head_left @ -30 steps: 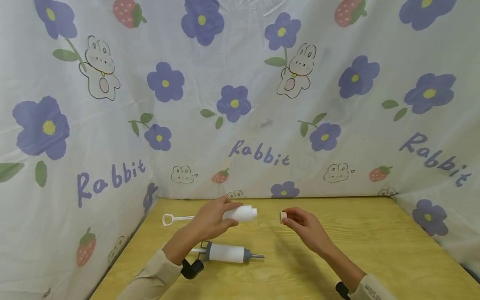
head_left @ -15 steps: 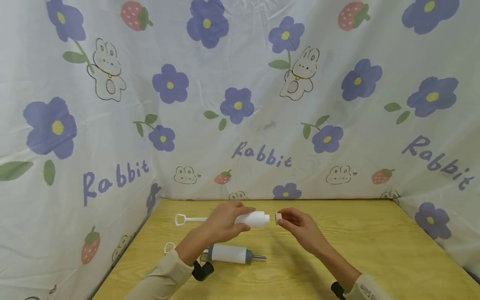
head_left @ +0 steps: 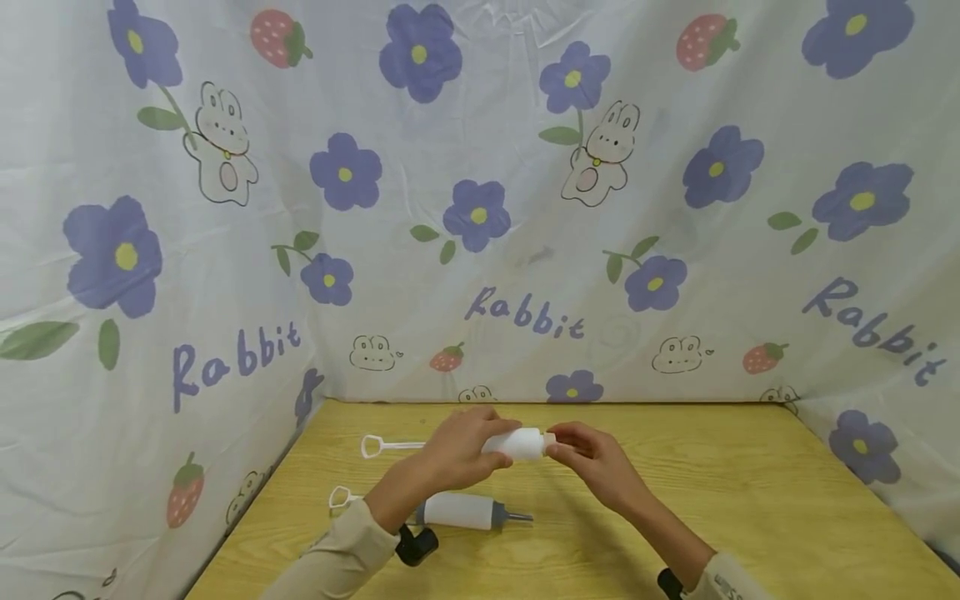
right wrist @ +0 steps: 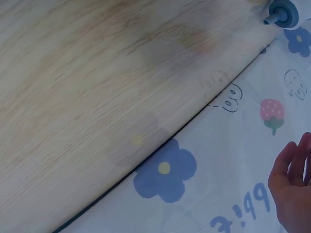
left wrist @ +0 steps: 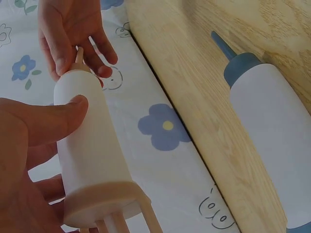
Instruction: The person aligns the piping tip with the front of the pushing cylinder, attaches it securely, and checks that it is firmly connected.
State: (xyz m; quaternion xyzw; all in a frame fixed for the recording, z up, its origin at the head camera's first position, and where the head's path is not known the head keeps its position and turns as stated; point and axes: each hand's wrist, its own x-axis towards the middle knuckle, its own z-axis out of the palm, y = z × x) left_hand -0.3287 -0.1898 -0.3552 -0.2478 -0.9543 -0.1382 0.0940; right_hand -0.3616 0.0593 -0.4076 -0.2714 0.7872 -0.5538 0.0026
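Observation:
In the head view my left hand grips the barrel of a white plunger syringe, held level above the table. Its loop-ended plunger handle sticks out to the left. At the syringe's front end my right hand pinches a small pale cap, which meets the neck; whether it is threaded on cannot be seen. The left wrist view has the thumb across the barrel, and a beige collar with a slim nozzle among the right fingers. The right wrist view catches only part of the right hand.
A second syringe, white with grey ends, lies on the wooden table nearer me, its thin grey nozzle pointing right. Behind the table and along both sides hangs a printed cloth with flowers and rabbits.
My left hand has carried the syringe to the right and my right hand has brought the cap leftward. The gap between cap and neck has closed.

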